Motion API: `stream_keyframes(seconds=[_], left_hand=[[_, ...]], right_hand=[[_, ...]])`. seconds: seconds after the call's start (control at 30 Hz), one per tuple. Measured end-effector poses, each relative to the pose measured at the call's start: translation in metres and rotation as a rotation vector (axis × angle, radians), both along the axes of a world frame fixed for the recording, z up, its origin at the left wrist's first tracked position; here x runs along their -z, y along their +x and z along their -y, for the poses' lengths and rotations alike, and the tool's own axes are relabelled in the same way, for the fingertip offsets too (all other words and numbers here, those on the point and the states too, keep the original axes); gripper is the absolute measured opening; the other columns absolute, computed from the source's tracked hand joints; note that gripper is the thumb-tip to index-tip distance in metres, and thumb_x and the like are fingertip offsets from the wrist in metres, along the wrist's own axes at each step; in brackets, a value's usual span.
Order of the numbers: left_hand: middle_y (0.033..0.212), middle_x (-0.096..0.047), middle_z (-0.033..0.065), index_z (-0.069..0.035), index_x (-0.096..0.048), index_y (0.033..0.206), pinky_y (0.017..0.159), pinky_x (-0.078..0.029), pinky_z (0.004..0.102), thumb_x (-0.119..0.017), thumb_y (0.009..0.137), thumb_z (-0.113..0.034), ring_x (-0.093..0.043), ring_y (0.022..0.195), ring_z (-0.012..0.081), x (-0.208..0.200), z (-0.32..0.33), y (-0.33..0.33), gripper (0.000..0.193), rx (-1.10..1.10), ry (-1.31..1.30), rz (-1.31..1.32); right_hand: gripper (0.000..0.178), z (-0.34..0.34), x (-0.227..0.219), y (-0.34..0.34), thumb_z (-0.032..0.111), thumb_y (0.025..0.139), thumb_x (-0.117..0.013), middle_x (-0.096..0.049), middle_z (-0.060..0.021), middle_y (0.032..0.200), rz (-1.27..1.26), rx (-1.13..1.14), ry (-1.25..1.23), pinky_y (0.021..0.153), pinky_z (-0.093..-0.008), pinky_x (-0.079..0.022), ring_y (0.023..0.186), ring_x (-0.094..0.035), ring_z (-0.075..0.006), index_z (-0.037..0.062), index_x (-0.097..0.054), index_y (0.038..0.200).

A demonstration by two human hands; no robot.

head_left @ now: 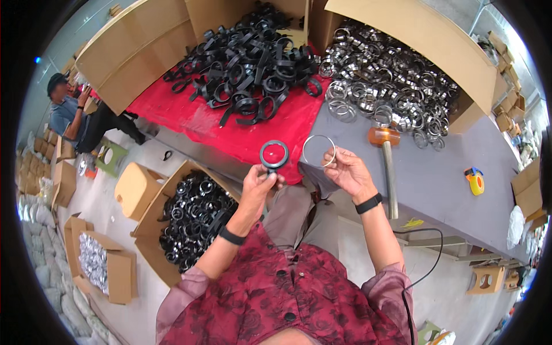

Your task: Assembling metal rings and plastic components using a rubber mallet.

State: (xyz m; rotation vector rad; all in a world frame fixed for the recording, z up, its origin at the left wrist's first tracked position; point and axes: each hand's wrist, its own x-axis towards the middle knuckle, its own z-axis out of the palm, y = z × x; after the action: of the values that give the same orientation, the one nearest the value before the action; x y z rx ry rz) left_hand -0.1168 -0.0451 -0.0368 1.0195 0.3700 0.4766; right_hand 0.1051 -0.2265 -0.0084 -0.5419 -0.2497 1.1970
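Note:
Pinched in my left hand (258, 188) is a black ring with a short handle (273, 154), held up with its opening toward me. My right hand (349, 172) grips a thin silver metal ring (319, 150) by its right edge. The two rings are side by side and apart, above the front edge of the table. Behind my left hand, a heap of black ringed parts (253, 66) lies on a red cloth (167, 109). Farther right is a pile of shiny metal rings (397, 80).
A mallet (387, 167) with an orange head and a yellow tape roll (475, 181) lie on the grey tabletop (437, 178). At my left stands a cardboard box (150, 244) of black parts, beside a wooden stool (137, 187). A person (80, 115) sits at the far left.

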Motion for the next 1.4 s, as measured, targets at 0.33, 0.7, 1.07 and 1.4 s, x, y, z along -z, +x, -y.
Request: stream_keyframes(seconds=[0.33, 0.7, 1.07, 1.4], left_hand=[[0.103, -0.066, 0.0094, -0.002, -0.049, 0.121, 0.087, -0.056, 0.0365, -0.069, 0.096, -0.009, -0.067, 0.092, 0.0203, -0.019, 0.005, 0.004, 0.033, 0.078, -0.342, 0.163], [0.098, -0.067, 0.0087, -0.004, -0.056, 0.120, 0.091, -0.054, 0.0395, -0.075, 0.091, -0.006, -0.066, 0.095, 0.0220, -0.006, 0.007, -0.009, 0.035, 0.063, -0.364, 0.189], [0.109, -0.066, 0.0094, -0.002, -0.048, 0.131, 0.088, -0.055, 0.0344, -0.077, 0.088, -0.001, -0.068, 0.098, 0.0211, -0.009, 0.021, -0.018, 0.052, 0.036, -0.204, 0.149], [0.108, -0.066, 0.0097, -0.002, -0.048, 0.131, 0.083, -0.054, 0.0313, -0.074, 0.088, 0.001, -0.064, 0.097, 0.0157, -0.016, 0.007, -0.033, 0.050, 0.099, 0.126, 0.021]], right_hand=[[0.016, -0.008, 0.005, -0.085, 0.013, 0.102, -0.054, -0.061, -0.0083, 0.091, -0.442, -0.060, -0.006, 0.058, -0.0258, -0.042, 0.074, -0.051, -0.0144, -0.0007, -0.061, 0.102], [0.088, -0.006, -0.007, -0.123, 0.035, 0.080, -0.085, -0.057, -0.0184, 0.127, 1.428, 0.338, -0.429, 0.094, -0.0389, -0.051, 0.117, -0.060, -0.0284, -0.0069, -0.043, 0.146], [0.083, -0.011, 0.006, -0.136, 0.025, 0.069, -0.092, -0.060, -0.0160, 0.123, 1.364, 0.515, -0.470, 0.089, -0.0359, -0.051, 0.113, -0.062, -0.0281, -0.0023, -0.054, 0.138], [0.070, 0.004, -0.005, -0.131, 0.010, 0.070, -0.084, -0.056, -0.0147, 0.128, 1.201, 0.691, -0.390, 0.090, -0.0361, -0.056, 0.115, -0.060, -0.0256, 0.0008, -0.054, 0.133]])
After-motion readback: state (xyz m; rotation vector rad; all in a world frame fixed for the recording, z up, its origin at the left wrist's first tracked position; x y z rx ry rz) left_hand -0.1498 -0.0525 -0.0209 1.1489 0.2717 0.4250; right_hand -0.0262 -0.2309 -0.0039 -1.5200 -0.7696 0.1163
